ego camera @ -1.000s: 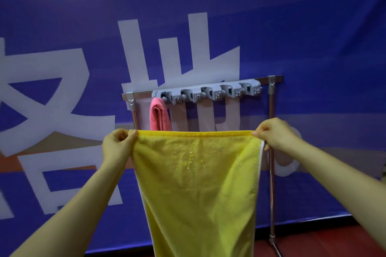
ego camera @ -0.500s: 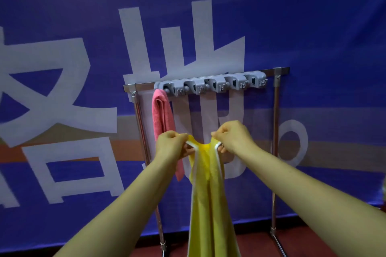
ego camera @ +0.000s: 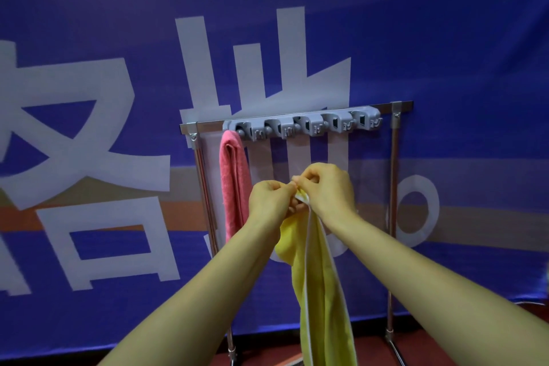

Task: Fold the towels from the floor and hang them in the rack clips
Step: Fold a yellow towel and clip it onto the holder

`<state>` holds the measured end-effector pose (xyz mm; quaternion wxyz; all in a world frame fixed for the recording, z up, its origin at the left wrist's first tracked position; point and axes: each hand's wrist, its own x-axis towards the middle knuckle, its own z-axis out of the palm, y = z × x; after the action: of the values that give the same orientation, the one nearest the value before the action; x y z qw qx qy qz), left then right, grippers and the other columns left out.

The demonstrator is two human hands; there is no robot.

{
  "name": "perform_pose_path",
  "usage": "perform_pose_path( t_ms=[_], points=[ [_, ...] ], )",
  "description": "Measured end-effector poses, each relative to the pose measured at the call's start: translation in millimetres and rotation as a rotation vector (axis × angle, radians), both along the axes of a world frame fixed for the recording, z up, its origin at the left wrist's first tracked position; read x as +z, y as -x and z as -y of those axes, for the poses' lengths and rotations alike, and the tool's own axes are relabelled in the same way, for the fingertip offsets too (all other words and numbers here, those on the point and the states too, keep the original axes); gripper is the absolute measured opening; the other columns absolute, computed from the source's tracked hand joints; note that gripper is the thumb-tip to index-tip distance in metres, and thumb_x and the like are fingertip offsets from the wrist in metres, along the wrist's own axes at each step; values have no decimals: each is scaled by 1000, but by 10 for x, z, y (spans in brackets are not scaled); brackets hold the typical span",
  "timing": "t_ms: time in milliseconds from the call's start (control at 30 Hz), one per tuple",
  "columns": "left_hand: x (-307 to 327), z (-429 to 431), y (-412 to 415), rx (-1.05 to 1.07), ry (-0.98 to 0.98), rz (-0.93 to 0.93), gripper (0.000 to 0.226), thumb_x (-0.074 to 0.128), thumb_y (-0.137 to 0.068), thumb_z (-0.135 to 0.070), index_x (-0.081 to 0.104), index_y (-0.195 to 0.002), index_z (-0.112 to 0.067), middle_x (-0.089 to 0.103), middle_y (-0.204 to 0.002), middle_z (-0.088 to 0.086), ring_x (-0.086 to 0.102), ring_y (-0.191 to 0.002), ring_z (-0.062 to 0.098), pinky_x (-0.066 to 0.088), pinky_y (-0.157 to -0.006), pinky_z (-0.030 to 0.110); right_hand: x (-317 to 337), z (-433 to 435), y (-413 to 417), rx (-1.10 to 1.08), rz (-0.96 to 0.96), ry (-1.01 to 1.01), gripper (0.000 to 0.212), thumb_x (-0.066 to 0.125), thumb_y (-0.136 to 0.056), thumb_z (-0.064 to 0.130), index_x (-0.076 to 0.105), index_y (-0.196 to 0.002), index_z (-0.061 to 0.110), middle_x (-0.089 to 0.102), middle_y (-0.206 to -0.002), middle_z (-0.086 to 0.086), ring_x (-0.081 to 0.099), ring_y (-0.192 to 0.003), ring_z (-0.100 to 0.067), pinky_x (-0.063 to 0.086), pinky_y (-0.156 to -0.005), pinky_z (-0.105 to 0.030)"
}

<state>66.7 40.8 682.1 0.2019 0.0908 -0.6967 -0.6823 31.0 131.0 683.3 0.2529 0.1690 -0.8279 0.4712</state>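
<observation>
Head | yellow towel (ego camera: 322, 291) hangs below both hands' grip (ego camera: 300, 192)

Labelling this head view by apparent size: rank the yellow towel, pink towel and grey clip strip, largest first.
1. yellow towel, though nearest the camera.
2. pink towel and grey clip strip look about alike; left unranked.

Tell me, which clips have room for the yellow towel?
The four clips right of the pink towel look bare, up to the right post. The leftmost clip holds that towel. The left hand and right hand pinch the yellow towel below them.
</observation>
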Motion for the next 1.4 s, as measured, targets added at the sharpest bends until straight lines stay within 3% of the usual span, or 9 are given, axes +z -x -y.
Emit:
perform_pose_path(
  t_ms=[267,367,533,667,800,1000,1133,1267,1400],
  points=[
    [35,-19,-7,29,104,17,36,45,-97,-21,62,-68,-8,60,-52,3,55,-54,15,51,-65,29,-61,-61,-37,78,-20,-18,23,56,-90,31,69,-78,16,64,-70,2,59,-70,-13,38,-53,-18],
    [38,-6,3,47,83,22,44,35,-100,-31,65,-74,-10,68,-69,9,64,-67,20,56,-74,35,-38,-85,-98,156,14,-42,28,57,-87,39,71,-84,15,69,-78,1,62,-75,-13,49,-65,-28],
    [41,43,50,-25,-7,1,55,29,-101,-37,60,-65,-7,58,-42,0,59,-52,15,51,-62,28,27,-129,-66,203,2,-80,17,59,-88,28,71,-93,16,70,-85,-1,63,-83,-15,50,-74,-31],
    [-61,268,35,142,510,-169,28,56,-87,-43,58,-88,-15,64,-79,0,62,-76,16,53,-78,41,123,-170,18,251,-91,-88,13,57,-89,17,69,-93,13,66,-83,1,61,-85,-17,46,-78,-32],
    [-62,600,49,55,843,-38,76,57,-53,-72,53,-119,-35,55,-124,-7,47,-120,19,39,-102,47,274,-228,58,337,-182,-100,12,56,-89,12,67,-93,10,61,-84,3,57,-84,-14,44,-79,-29],
    [101,773,-19,-175,695,55,25,73,-77,-26,62,-86,-6,60,-81,7,58,-75,18,52,-75,33,376,-405,149,311,-211,-47,13,56,-90,13,67,-97,11,60,-83,8,55,-81,-7,42,-74,-19],
    [277,901,-102,-94,647,-64,29,71,-79,-20,63,-83,7,57,-74,13,55,-72,20,48,-70,33,327,-561,259,201,-176,-166,14,56,-90,16,67,-96,10,63,-82,-1,57,-80,-18,44,-73,-33],
    [573,816,-52,115,549,-366,19,69,-82,-18,61,-68,-8,54,-64,2,49,-63,12,43,-59,22,475,-541,220,116,-345,-37,13,56,-90,13,65,-90,4,62,-77,-9,56,-73,-23,44,-66,-36],
    [532,803,-14,125,654,-315,25,68,-83,-21,63,-78,3,57,-69,14,50,-66,16,45,-63,33,414,-523,278,128,-238,-117,13,56,-90,16,65,-94,8,63,-81,-8,57,-76,-23,43,-64,-30]
  ],
)
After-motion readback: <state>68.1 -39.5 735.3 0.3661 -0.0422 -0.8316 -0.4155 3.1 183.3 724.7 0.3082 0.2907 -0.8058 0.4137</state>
